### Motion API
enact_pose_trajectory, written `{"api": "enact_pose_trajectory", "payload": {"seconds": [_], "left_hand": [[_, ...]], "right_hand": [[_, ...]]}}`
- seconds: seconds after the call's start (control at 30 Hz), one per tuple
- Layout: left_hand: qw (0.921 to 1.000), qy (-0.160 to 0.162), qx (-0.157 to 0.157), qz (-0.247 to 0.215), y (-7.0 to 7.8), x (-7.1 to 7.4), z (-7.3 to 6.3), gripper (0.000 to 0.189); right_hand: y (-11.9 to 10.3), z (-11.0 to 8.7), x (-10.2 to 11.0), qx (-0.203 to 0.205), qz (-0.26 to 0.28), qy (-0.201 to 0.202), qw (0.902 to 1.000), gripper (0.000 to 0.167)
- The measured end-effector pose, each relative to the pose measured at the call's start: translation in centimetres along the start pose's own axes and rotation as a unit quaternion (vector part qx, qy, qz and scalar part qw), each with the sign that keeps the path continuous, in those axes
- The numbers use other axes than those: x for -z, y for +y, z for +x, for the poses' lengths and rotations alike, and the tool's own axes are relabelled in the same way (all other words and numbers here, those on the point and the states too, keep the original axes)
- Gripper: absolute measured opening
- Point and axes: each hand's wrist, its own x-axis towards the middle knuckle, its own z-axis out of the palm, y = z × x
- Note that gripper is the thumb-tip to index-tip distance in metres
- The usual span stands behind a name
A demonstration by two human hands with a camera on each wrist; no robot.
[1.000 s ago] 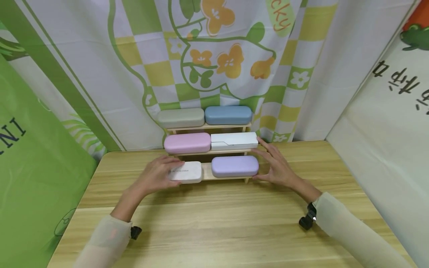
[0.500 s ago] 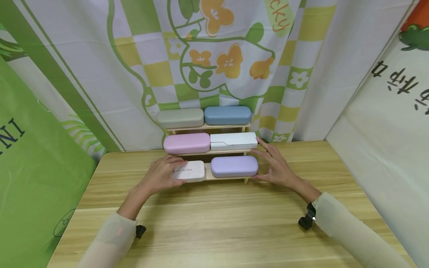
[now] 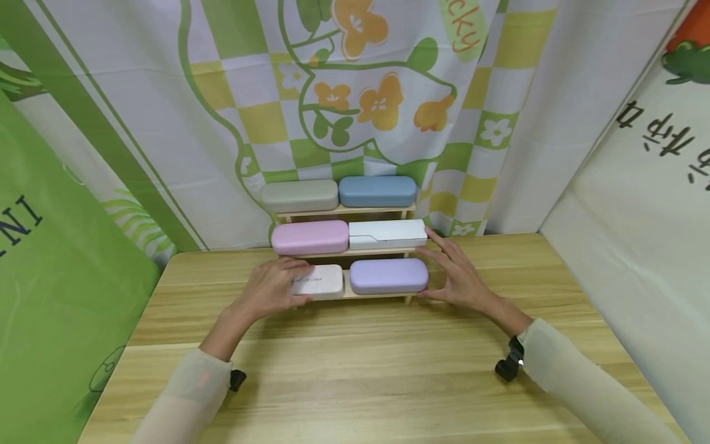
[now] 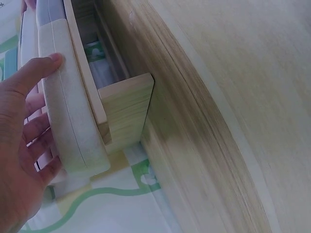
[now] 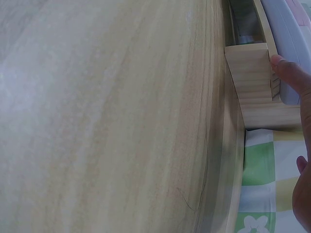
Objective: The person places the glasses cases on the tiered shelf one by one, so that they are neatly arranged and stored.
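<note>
A three-step wooden rack (image 3: 366,296) bears several glasses cases. On its lowest step, my left hand (image 3: 273,285) holds a small white glasses case (image 3: 327,280) with dark print by its left end. The left wrist view has the thumb on the near side of this white case (image 4: 73,111) and the other fingers behind it. A lilac glasses case (image 3: 388,275) lies to its right, a narrow gap between them. My right hand (image 3: 457,277) is spread at the rack's right end. Its thumb (image 5: 286,68) touches the step edge by the lilac case; the index fingertip is at the white angular case (image 3: 388,234).
A pink case (image 3: 310,237) lies left of the white angular one on the middle step. Grey-green (image 3: 299,195) and blue (image 3: 377,191) cases fill the top step. A patterned curtain (image 3: 366,92) hangs behind the rack, which stands at the back of the wooden table (image 3: 360,376).
My left hand has slid the small white case rightward along the lowest step, narrowing the gap to the lilac case. The right hand has stayed in place.
</note>
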Motion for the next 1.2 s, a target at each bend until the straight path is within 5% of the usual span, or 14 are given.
{"api": "enact_pose_trajectory", "payload": {"seconds": [0.8, 1.03, 1.2], "left_hand": [[0.9997, 0.015, -0.019, -0.007, 0.1, -0.3, 0.2, 0.064], [0.9934, 0.097, -0.062, -0.009, -0.4, 0.5, -0.9, 0.06], [0.9883, 0.144, -0.049, -0.014, -1.1, 1.5, -2.5, 0.061]], "right_hand": [[-0.2, 0.0, 0.3, -0.003, 0.004, -0.004, 1.0, 0.109], [-1.0, 0.0, 1.4, -0.012, 0.02, 0.001, 0.9997, 0.095], [-1.3, -0.6, 2.3, -0.019, 0.03, 0.004, 0.9994, 0.09]]}}
